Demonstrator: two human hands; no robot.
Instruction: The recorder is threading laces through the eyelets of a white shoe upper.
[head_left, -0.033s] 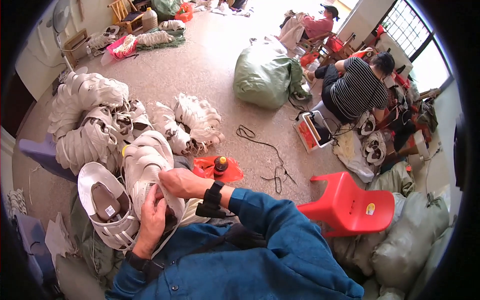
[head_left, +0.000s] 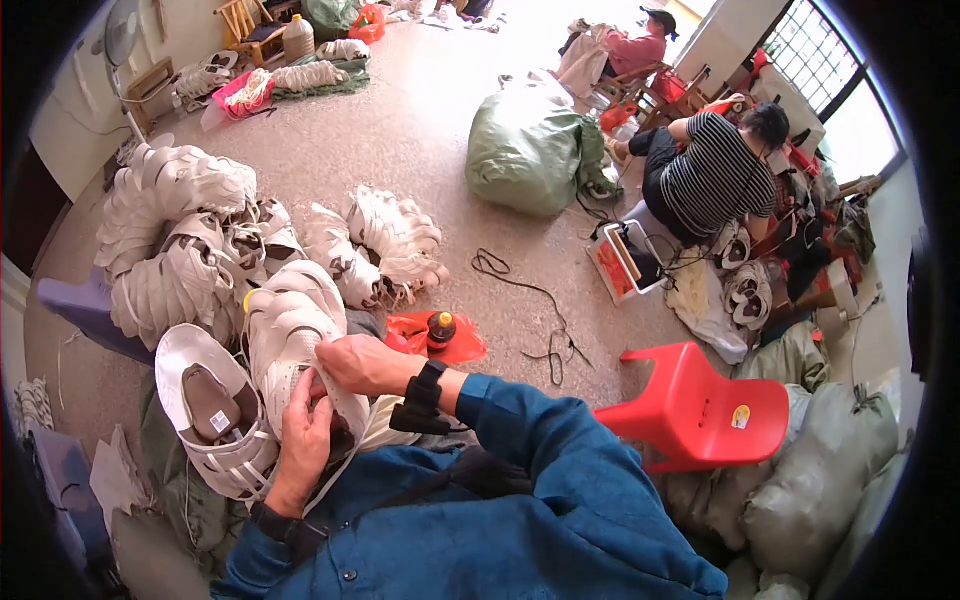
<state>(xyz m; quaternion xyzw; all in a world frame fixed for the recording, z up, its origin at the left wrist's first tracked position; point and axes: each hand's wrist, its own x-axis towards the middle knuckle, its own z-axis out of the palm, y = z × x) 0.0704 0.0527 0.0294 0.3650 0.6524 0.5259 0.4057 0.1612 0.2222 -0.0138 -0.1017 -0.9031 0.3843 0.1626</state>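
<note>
Around you the speckled floor (head_left: pixel 400 130) carries the biggest things: a bulging green sack (head_left: pixel 530 150) well ahead, a heap of white shoe uppers (head_left: pixel 175 240) to your left, and a red plastic stool (head_left: pixel 700 405) to your right. Beyond the sack a person in a striped top (head_left: pixel 715 175) sits bent over their own work. Nearer you, a small dark bottle (head_left: pixel 441 328) stands on a red bag (head_left: pixel 440 340), just past your wrist. The white shoe upper (head_left: pixel 290 340) you are handling lies in your lap, its long axis running from near your chest away toward the heap, far end pointing up and slightly left in the head view. Your right hand (head_left: pixel 365 365) comes across from the right and pinches the near part of it; your left hand (head_left: pixel 305 440) comes up from below, its grip closed on the same end, so both hands meet on the piece. Just left of it, a second white upper (head_left: pixel 210 415) lies with its opening up.
</note>
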